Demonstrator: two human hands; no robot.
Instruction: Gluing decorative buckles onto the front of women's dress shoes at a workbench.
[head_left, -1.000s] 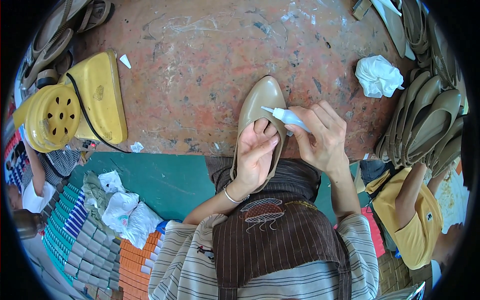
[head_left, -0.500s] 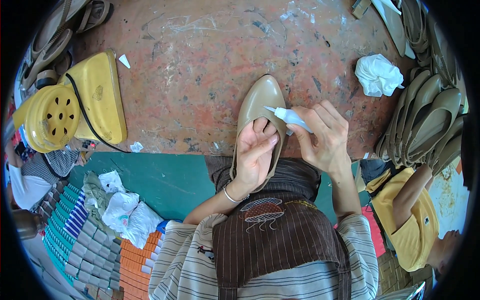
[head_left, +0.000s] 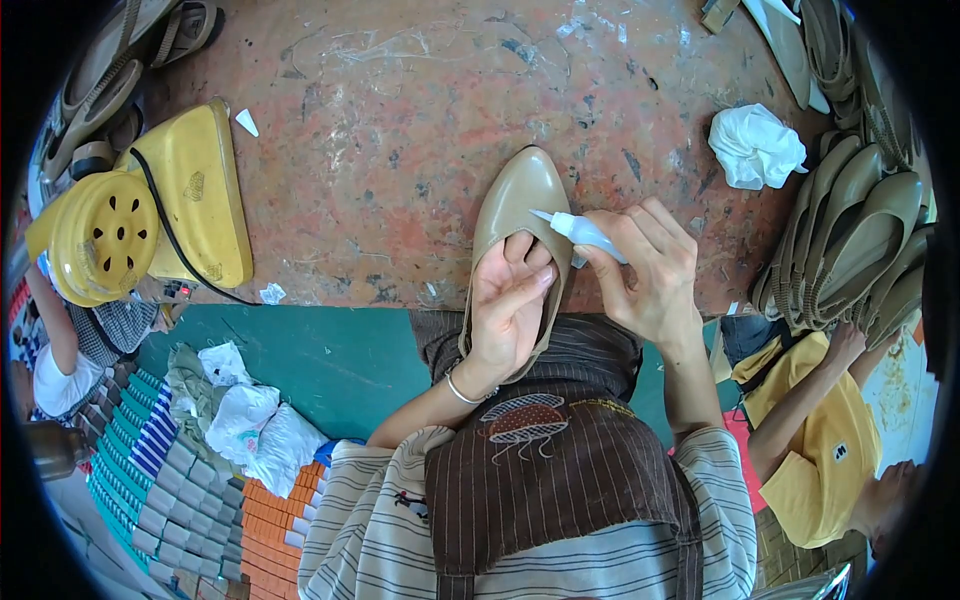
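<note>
A beige pointed-toe shoe (head_left: 520,197) lies at the table's near edge, toe pointing away from me and heel end over my lap. My left hand (head_left: 508,310) is palm up in its opening, with fingertips tucked under the upper and the thumb bent across; it grips the shoe from inside. Between the thumb and fingers of my right hand (head_left: 650,265) is a small squeeze bottle (head_left: 590,236), pale and translucent with a thin pointed nozzle. That nozzle points left, right over the shoe's upper near the opening; whether it touches is too fine to tell.
On the worn reddish table (head_left: 400,150) stands a yellow machine (head_left: 195,200) with a black cable at left. Crumpled white paper (head_left: 757,147) and stacked beige shoes (head_left: 850,225) are at right, more sandals (head_left: 110,80) far left. A person in yellow (head_left: 815,440) works at right.
My hands, the shoe and the bottle have hardly moved. At right the person in yellow has shifted an arm toward the stacked shoes; a person at far left has moved an arm too.
</note>
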